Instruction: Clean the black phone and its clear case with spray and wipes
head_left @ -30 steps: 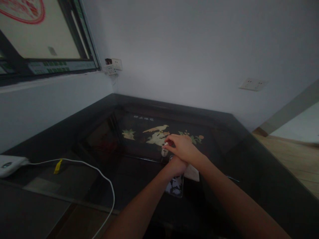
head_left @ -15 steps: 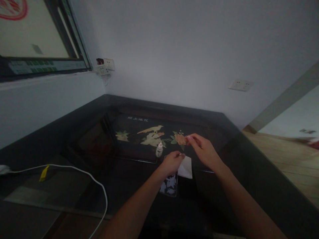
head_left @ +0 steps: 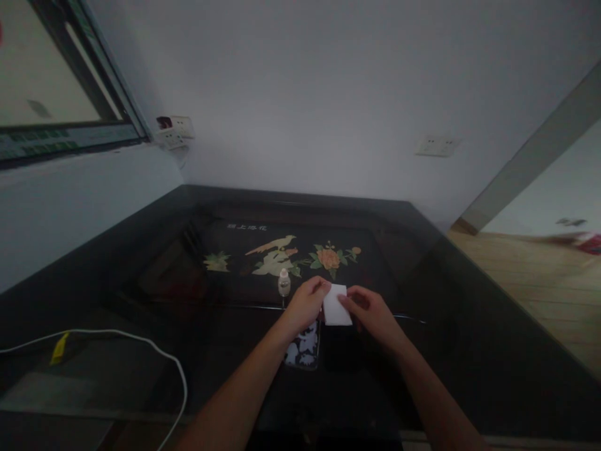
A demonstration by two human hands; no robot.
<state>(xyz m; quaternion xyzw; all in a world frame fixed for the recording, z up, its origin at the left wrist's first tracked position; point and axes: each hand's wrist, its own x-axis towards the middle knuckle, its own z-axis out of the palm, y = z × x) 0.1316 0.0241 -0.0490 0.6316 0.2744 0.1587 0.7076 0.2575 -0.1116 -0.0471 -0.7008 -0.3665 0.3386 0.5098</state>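
A folded white sheet [head_left: 337, 305], paper or tissue, is held between my two hands. My left hand [head_left: 307, 304] pinches its upper left corner between thumb and fingers. At its right edge, my right hand [head_left: 370, 311] grips it with the thumb on top and fingers behind. Under my left wrist lies a clear phone case [head_left: 304, 348] with pale patches, partly covered by the hand. A small clear dropper bottle [head_left: 284, 284] with a white cap stands upright just beyond my left hand.
The black glossy table [head_left: 225, 369] bears an inlaid bird and flower picture [head_left: 277, 260]. A white cable [head_left: 141, 340] with a yellow tag [head_left: 59, 348] runs across its left side. Wall sockets [head_left: 436, 146] are on the wall behind, and a window [head_left: 56, 69] is at left.
My right hand has come down and left from above the flower picture onto the white sheet. The sheet is now lifted between both hands. The view has shifted slightly right.
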